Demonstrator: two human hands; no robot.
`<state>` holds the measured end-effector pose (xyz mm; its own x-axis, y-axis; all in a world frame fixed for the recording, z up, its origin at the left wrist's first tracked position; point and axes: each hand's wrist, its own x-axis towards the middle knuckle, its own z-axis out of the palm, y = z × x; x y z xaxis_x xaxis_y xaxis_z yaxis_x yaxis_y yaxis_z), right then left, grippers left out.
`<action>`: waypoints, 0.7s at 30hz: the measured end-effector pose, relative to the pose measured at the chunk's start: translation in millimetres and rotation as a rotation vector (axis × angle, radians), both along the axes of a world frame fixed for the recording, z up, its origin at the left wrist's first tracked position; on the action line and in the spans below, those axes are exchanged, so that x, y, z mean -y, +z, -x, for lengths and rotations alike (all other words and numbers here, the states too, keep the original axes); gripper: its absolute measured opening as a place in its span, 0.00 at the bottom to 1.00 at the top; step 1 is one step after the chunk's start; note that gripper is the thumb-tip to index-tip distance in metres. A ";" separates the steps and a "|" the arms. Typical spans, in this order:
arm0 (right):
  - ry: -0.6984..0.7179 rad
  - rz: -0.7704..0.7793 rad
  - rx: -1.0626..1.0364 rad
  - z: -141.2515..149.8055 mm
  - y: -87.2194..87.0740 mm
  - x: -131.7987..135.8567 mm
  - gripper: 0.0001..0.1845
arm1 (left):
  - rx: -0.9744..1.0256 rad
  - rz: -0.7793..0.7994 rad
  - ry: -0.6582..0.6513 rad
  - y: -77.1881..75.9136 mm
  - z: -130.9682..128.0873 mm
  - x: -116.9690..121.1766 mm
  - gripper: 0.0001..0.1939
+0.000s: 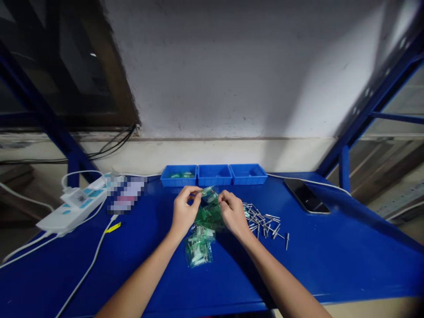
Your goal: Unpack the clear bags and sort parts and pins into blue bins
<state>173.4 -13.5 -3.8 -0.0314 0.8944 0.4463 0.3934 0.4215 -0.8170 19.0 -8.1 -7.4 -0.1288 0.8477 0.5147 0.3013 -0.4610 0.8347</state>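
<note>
Between my two hands a small clear plastic bag (pixel 208 193) with green marking is held up, with pale pieces inside it. My left hand (pixel 184 206) pinches its left edge between thumb and fingers. At the bag's right edge, the fingers of my right hand (pixel 232 213) are curled closed on it. Below lie several filled green-and-clear bags (pixel 198 251), partly overlapping, with metal pieces showing through. To the right of my right hand a loose heap of metal blind rivets (pixel 265 221) is spread on the blue table (pixel 159 278).
Three blue bins (pixel 214 177) stand along the wall; the left one holds green bags. A white power strip (pixel 77 205) with cables and a pixelated device (pixel 127 195) lie at left. A dark phone (pixel 307 196) rests at right. Blue frame posts flank the table.
</note>
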 end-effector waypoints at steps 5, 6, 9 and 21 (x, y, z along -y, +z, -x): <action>-0.015 0.005 -0.184 10.8 -8.1 3.3 0.09 | -0.176 -0.204 0.010 2.8 -3.9 7.1 0.05; -0.012 0.022 -0.234 11.6 -9.8 2.9 0.09 | -0.194 -0.222 0.011 3.3 -4.5 8.1 0.05; 0.025 0.081 -0.369 12.1 -12.3 0.0 0.08 | -0.242 -0.263 0.005 4.7 -6.7 11.5 0.07; 0.308 0.435 -0.752 17.1 4.2 3.2 0.19 | -0.483 -0.400 0.067 12.4 -5.7 18.4 0.12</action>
